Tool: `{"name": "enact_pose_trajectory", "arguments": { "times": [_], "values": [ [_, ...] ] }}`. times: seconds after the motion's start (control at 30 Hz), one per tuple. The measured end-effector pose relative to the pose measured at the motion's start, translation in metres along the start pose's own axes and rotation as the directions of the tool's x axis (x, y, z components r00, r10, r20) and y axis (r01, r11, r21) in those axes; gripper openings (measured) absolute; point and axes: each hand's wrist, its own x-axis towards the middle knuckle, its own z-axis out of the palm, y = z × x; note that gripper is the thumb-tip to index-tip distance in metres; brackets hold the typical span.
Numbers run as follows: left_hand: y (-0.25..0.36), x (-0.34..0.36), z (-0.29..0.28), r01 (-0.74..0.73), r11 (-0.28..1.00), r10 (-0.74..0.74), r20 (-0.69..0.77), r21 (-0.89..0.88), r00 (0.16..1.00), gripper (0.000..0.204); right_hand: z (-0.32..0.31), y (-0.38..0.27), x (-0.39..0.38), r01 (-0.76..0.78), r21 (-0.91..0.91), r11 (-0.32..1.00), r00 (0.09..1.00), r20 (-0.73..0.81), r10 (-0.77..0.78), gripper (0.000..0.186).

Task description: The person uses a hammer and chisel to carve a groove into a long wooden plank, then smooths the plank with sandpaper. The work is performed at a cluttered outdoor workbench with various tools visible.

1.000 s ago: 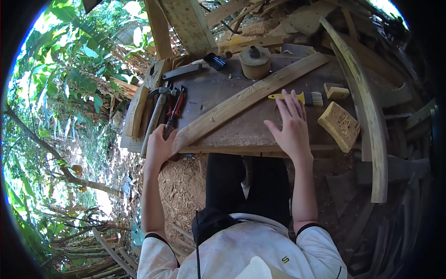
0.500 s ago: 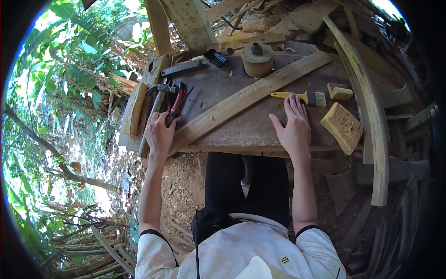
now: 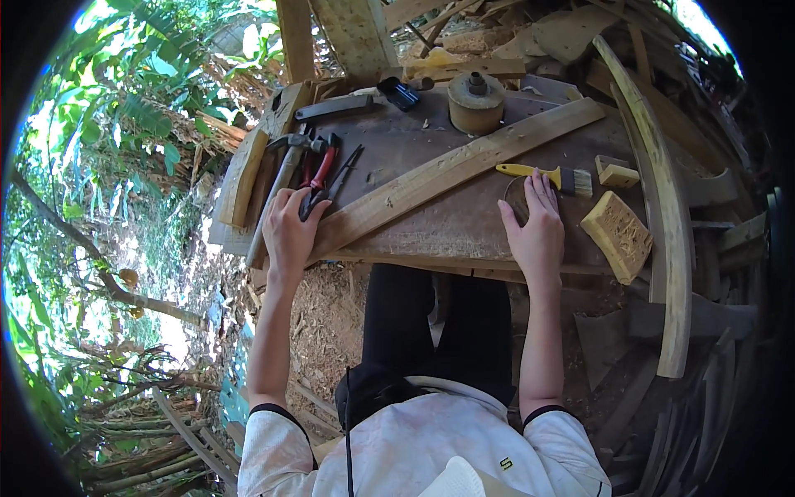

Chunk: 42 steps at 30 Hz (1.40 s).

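On the left of the table, my left hand (image 3: 290, 232) has its fingers curled round the near, dark end of red-handled pliers (image 3: 326, 162). A hammer (image 3: 290, 157) lies just left of them, its wooden handle running beside my hand. A thin black pointed tool (image 3: 345, 171) rests to their right. My right hand (image 3: 537, 232) lies open, palm down, with its thumb apart. Its fingertips reach the yellow handle of a paintbrush (image 3: 563, 179). A round brown object (image 3: 515, 199) shows between thumb and fingers, partly covered by the hand.
A wooden plank (image 3: 464, 172) crosses the table (image 3: 447, 236) diagonally between my hands. Farther back stand a round tin (image 3: 476, 106), a black object (image 3: 399, 94) and a grey bar (image 3: 334, 108). Wood blocks (image 3: 618, 236) and a long curved pole (image 3: 662, 190) lie right.
The view has shifted and turned slightly, so the table appears a little displaced. My left hand stays at the pliers and my right hand beside the paintbrush.
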Motion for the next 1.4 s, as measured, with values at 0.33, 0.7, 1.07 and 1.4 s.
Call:
{"name": "enact_pose_trajectory", "arguments": {
  "times": [0.33, 0.7, 1.07, 1.4],
  "values": [
    [-0.035, -0.11, -0.052, 0.251, 0.933, -0.34, -0.412, -0.257, 0.845, 0.035, -0.01, -0.002, -0.007, 0.038, 0.002, 0.999, 0.999, 0.02, -0.038, 0.065],
    [-0.06, -0.152, -0.024, 0.657, 0.39, -0.818, 0.085, -0.645, 0.568, 0.044, -0.022, -0.007, -0.009, 0.232, 0.077, 0.97, 0.959, 0.151, -0.242, 0.069],
    [-0.064, -0.2, -0.042, 0.56, 0.034, -0.797, 0.316, -0.827, 0.515, 0.03, -0.044, -0.009, -0.044, 0.345, 0.237, 0.908, 0.864, 0.297, -0.406, 0.05],
    [-0.009, -0.194, -0.07, 0.472, -0.003, -0.874, 0.232, -0.882, 0.427, 0.02, 0.01, -0.119, -0.054, 0.515, 0.473, 0.715, 0.819, -0.027, -0.573, 0.04]
  ]
}}
